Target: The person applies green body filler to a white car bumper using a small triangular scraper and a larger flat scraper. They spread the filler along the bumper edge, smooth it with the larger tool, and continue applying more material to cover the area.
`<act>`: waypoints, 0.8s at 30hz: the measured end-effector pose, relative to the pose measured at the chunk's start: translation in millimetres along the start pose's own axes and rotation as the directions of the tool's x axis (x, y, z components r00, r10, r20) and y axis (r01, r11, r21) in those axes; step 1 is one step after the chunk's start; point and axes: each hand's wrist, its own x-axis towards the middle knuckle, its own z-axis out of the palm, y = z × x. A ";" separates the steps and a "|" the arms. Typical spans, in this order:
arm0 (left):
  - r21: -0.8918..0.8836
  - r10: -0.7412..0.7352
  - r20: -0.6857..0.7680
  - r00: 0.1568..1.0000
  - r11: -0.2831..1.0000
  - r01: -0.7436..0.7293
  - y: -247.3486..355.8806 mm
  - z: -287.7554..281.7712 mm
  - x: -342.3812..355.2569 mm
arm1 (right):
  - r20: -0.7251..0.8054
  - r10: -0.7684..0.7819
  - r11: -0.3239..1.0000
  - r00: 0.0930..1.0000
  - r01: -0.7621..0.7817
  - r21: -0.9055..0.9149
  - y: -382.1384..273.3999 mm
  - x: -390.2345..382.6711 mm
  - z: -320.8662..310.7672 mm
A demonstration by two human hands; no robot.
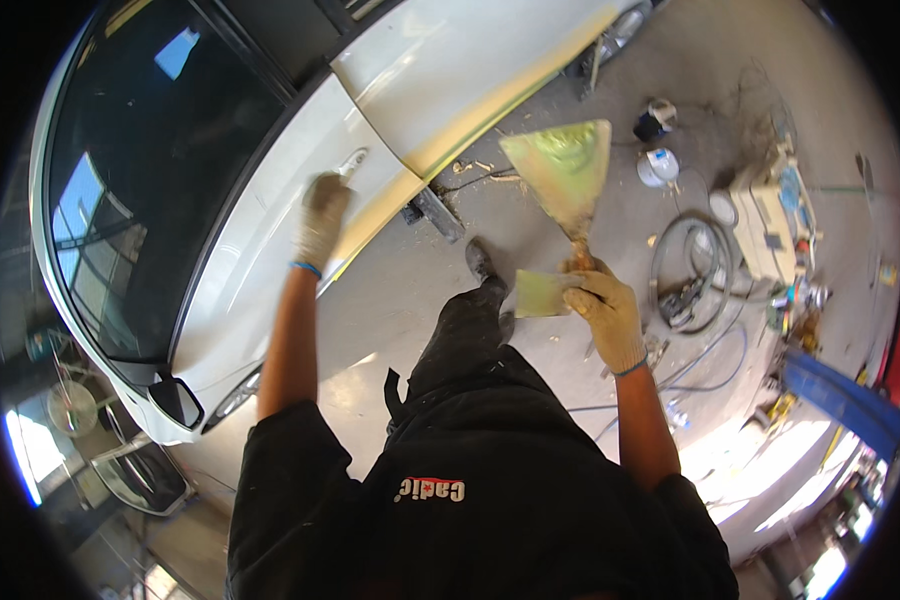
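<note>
In my gloved right hand (pixel 607 312) is a wide putty knife (pixel 567 165) with a wooden handle. Its flared blade points away from me, and yellow-green putty (pixel 570 148) is smeared over it. The same hand also holds a small, flat yellow-green spreader (pixel 542 294), which sticks out to the left. My gloved left hand (pixel 322 215) is at the white car's door (pixel 260 190), by the lower end of the door handle (pixel 353 161). Motion blurs its fingers, and whether they grip the handle is unclear. Yellowish filler (pixel 375 212) runs along the lower door.
To the right stand a white can (pixel 658 167), a dark container (pixel 655 120) and a beige machine (pixel 762 228). A coiled hose (pixel 690 270) and a blue hose (pixel 715 375) lie on the floor. The side mirror (pixel 177 402) juts out at lower left.
</note>
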 end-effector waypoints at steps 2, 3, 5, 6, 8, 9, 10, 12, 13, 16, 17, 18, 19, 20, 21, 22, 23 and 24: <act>0.022 -0.245 0.451 0.858 0.964 0.264 64.5 64.8 -64.5 | 0.008 -0.033 0.996 0.999 0.032 0.085 2.8 -31.1 19.8; -0.013 -0.233 0.585 0.777 0.955 0.296 90.2 91.3 -97.0 | 0.045 0.012 0.982 0.999 -0.021 0.189 0.1 -46.2 33.2; -0.271 -0.148 0.681 0.717 0.859 0.434 128.7 138.1 -157.5 | 0.139 0.041 0.928 0.990 -0.089 0.362 7.3 -78.8 52.7; -0.413 -0.086 0.691 0.718 0.768 0.490 146.9 151.1 -179.3 | 0.187 0.041 0.890 0.982 -0.121 0.441 6.5 -91.4 61.2; -0.396 -0.111 0.718 0.688 0.747 0.534 175.1 150.3 -205.0 | 0.277 0.004 0.891 0.961 -0.129 0.436 -5.6 -114.0 76.8; -0.372 -0.105 0.706 0.700 0.786 0.494 187.2 145.4 -215.7 | 0.309 0.028 0.897 0.951 -0.160 0.412 -15.0 -124.8 82.2; -0.367 -0.098 0.669 0.737 0.819 0.442 189.3 134.9 -224.0 | 0.342 0.053 0.902 0.938 -0.193 0.387 -23.8 -133.8 87.9; -0.344 -0.062 0.608 0.791 0.878 0.333 193.7 107.8 -233.1 | 0.169 0.026 0.979 0.985 -0.059 0.197 -38.6 -155.2 78.0; -0.316 -0.150 0.589 0.794 0.861 0.398 217.7 88.9 -239.4 | 0.048 0.042 0.967 0.998 -0.053 0.249 -41.3 -168.7 74.4; -0.064 -0.161 0.444 0.882 0.976 0.210 206.7 41.7 -250.8 | -0.189 0.116 0.838 0.975 0.006 0.545 -64.4 -169.7 110.6; -0.039 0.047 0.371 0.927 0.999 -0.035 194.1 29.7 -256.0 | -0.212 0.109 0.821 0.971 0.032 0.570 -64.1 -159.8 127.8; 0.027 0.132 0.343 0.930 0.988 -0.150 184.5 20.1 -257.8 | -0.245 0.101 0.805 0.964 0.065 0.589 -65.9 -147.6 145.3; 0.097 0.215 0.327 0.920 0.961 -0.259 174.6 9.4 -261.7 | -0.195 0.176 0.773 0.965 -0.014 0.634 -66.9 -137.4 169.0; 0.165 0.298 0.316 0.901 0.917 -0.362 164.4 -1.3 -263.0 | -0.129 0.223 0.699 0.966 -0.066 0.712 -62.7 -127.1 194.5; 0.306 0.381 0.308 0.872 0.828 -0.470 151.9 -15.9 -262.2 | -0.056 0.237 0.581 0.970 -0.095 0.808 -72.4 -121.6 222.9; 0.436 0.530 0.320 0.785 0.654 -0.619 144.7 -30.8 -260.9 | 0.026 0.246 0.453 0.969 -0.138 0.881 -79.9 -117.6 251.4; 0.457 0.498 0.305 0.812 0.671 -0.583 128.3 -47.4 -265.7 | -0.006 0.228 0.476 0.974 -0.107 0.873 -77.2 -112.7 274.9; 0.482 0.463 0.281 0.841 0.689 -0.541 111.8 -61.7 -273.1 | -0.029 0.211 0.503 0.977 -0.083 0.860 -72.7 -109.2 293.2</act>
